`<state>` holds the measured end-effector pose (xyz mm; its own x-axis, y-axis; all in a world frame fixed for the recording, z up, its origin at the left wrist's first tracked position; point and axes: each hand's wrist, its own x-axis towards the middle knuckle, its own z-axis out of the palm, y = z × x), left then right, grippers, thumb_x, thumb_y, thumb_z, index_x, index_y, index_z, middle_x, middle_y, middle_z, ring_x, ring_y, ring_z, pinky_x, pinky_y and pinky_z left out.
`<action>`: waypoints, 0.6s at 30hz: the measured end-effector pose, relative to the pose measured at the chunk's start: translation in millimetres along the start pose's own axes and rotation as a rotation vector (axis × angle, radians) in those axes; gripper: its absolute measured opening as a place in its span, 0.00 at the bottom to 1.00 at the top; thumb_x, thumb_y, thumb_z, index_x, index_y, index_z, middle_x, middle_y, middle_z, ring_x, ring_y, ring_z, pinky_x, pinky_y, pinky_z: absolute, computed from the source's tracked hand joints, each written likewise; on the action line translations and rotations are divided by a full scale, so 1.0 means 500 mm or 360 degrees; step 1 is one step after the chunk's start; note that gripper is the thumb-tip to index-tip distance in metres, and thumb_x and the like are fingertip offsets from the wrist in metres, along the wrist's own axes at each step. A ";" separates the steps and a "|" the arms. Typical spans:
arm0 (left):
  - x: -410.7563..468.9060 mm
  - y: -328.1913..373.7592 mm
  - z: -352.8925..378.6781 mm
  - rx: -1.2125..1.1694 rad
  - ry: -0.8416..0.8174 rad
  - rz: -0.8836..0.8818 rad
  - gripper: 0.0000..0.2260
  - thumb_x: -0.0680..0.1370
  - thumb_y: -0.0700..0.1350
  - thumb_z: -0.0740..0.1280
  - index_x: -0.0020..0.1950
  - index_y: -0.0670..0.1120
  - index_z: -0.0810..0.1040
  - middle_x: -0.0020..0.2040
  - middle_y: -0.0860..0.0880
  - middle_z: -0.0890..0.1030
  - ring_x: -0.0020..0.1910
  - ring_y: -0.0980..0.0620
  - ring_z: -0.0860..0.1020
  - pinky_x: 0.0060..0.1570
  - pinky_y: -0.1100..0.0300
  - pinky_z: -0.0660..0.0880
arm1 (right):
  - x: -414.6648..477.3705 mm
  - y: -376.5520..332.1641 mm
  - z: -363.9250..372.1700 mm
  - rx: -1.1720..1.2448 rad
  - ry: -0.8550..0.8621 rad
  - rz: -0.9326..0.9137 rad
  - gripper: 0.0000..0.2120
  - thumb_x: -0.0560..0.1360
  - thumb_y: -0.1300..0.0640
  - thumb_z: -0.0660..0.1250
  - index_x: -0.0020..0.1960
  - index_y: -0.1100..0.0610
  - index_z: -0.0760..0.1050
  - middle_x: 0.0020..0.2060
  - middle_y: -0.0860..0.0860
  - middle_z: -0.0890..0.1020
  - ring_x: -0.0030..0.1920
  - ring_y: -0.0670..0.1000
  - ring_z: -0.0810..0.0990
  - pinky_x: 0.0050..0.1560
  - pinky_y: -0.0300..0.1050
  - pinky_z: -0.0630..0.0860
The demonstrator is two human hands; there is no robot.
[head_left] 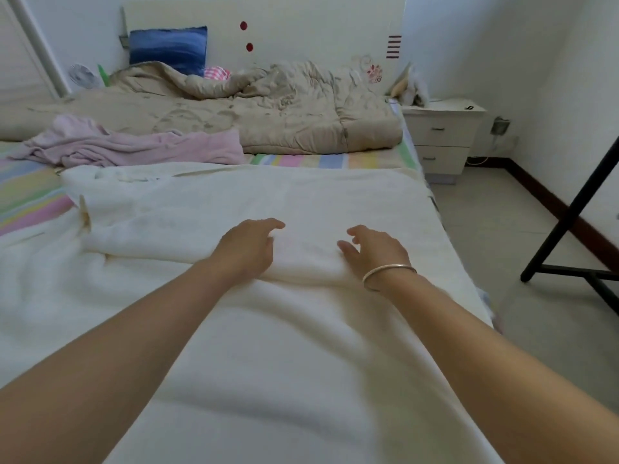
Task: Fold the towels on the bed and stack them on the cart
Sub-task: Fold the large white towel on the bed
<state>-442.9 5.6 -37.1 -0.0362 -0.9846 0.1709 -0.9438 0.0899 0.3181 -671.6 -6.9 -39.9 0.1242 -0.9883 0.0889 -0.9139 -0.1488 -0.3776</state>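
both hands are down on the white towel point(251, 202), which lies spread across the near half of the bed point(301, 160) and fills the centre and bottom of the frame. the left hand point(249, 244) rests palm down at a raised fold in the cloth, fingers reaching forward and only slightly bent; its grip is loose and holds nothing. the right hand point(375, 251), just to its right with a silver bangle point(388, 274) on the wrist, lies flat with fingers spread, grip wide open, touching the towel without pinching it. a crumpled pink towel point(134, 145) sits at middle left, just beyond the white one. further up, a beige quilt point(284, 108) is bunched below the headboard, with a blue pillow point(167, 45) at upper left. a white nightstand point(442, 128) stands at the right, and a black frame point(576, 202) slants in at the right edge.
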 end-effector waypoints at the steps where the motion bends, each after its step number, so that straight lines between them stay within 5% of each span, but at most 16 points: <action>1: -0.006 -0.005 0.003 -0.0005 -0.0034 -0.0026 0.20 0.80 0.41 0.57 0.71 0.55 0.70 0.67 0.51 0.75 0.66 0.49 0.72 0.63 0.52 0.70 | 0.009 -0.007 0.004 -0.0044 -0.0124 0.0010 0.18 0.80 0.43 0.56 0.65 0.50 0.73 0.58 0.48 0.80 0.61 0.54 0.75 0.55 0.46 0.72; 4: -0.038 -0.030 0.020 0.0048 -0.0102 -0.0027 0.20 0.79 0.42 0.60 0.70 0.54 0.72 0.65 0.52 0.77 0.64 0.51 0.73 0.62 0.56 0.70 | 0.018 -0.028 0.014 -0.0096 -0.0400 -0.0087 0.14 0.78 0.43 0.59 0.49 0.51 0.78 0.46 0.49 0.81 0.51 0.54 0.78 0.46 0.44 0.71; 10: -0.111 -0.041 0.033 -0.0079 0.0082 -0.0108 0.10 0.77 0.44 0.65 0.56 0.51 0.81 0.51 0.54 0.81 0.53 0.52 0.76 0.52 0.58 0.71 | -0.028 -0.070 0.026 0.0107 -0.0524 -0.0379 0.05 0.72 0.51 0.67 0.39 0.47 0.71 0.43 0.44 0.78 0.47 0.49 0.78 0.49 0.43 0.75; 18: -0.211 -0.009 0.016 -0.0206 0.0349 -0.0349 0.04 0.69 0.45 0.70 0.41 0.51 0.75 0.36 0.57 0.76 0.38 0.58 0.74 0.39 0.62 0.73 | -0.050 -0.115 0.034 0.0188 -0.0392 -0.0677 0.19 0.75 0.53 0.61 0.66 0.45 0.69 0.59 0.47 0.73 0.61 0.49 0.71 0.57 0.47 0.72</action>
<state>-437.4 107.9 -64.1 0.2478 -0.9282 0.2775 -0.8711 -0.0881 0.4831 -615.5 26.0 -36.3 0.5768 -0.8157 0.0432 -0.7141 -0.5292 -0.4584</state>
